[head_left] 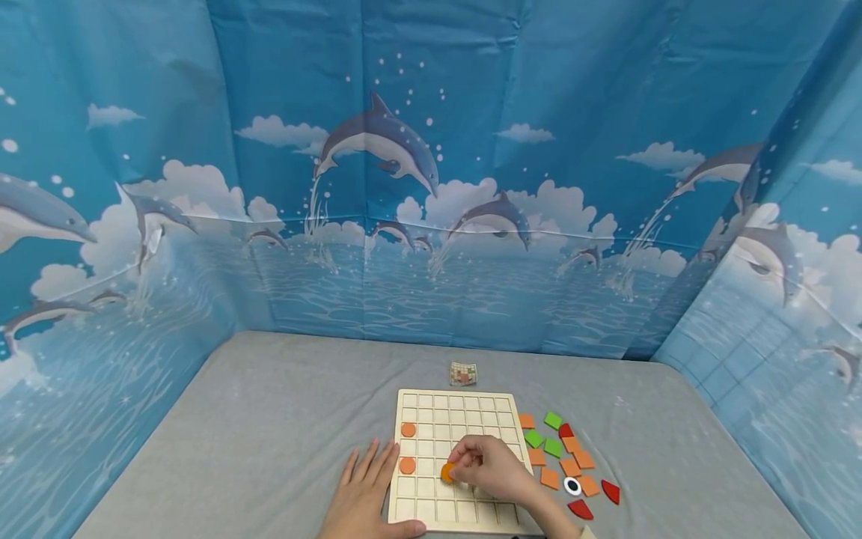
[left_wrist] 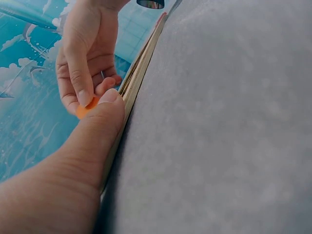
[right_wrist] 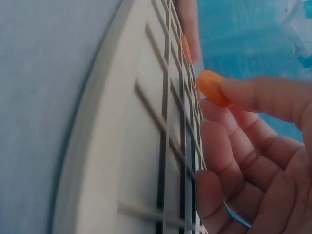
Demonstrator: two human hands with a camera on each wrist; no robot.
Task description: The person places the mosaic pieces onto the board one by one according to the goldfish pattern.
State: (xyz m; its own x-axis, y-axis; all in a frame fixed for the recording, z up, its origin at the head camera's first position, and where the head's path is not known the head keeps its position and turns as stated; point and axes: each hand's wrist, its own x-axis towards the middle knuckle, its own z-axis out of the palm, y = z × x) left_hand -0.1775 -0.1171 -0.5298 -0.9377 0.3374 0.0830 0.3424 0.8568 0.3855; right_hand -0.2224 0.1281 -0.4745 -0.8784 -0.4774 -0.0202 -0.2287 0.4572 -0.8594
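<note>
A pale wooden grid board (head_left: pixel 462 527) lies on the grey cloth. Over its middle cells, my right hand (head_left: pixel 494 470) pinches an orange disc (head_left: pixel 447 473) between thumb and index finger, close above the grid. In the right wrist view the disc (right_wrist: pixel 210 87) is tilted at the fingertips, and the other fingers curl loosely. Two more orange discs, one farther back (head_left: pixel 408 430) and one nearer me (head_left: pixel 407 466), sit in cells of the left column. My left hand (head_left: pixel 365 495) rests with spread fingers along the board's left edge, its thumb at the front left corner.
Right of the board lie several orange squares (head_left: pixel 549 478), green squares (head_left: pixel 553 420), red wedge pieces (head_left: pixel 610 492) and a white disc with a black centre (head_left: pixel 572 486). A small patterned card (head_left: pixel 463 373) lies behind the board. Dolphin-printed curtains (head_left: pixel 417 299) enclose the table's back and sides.
</note>
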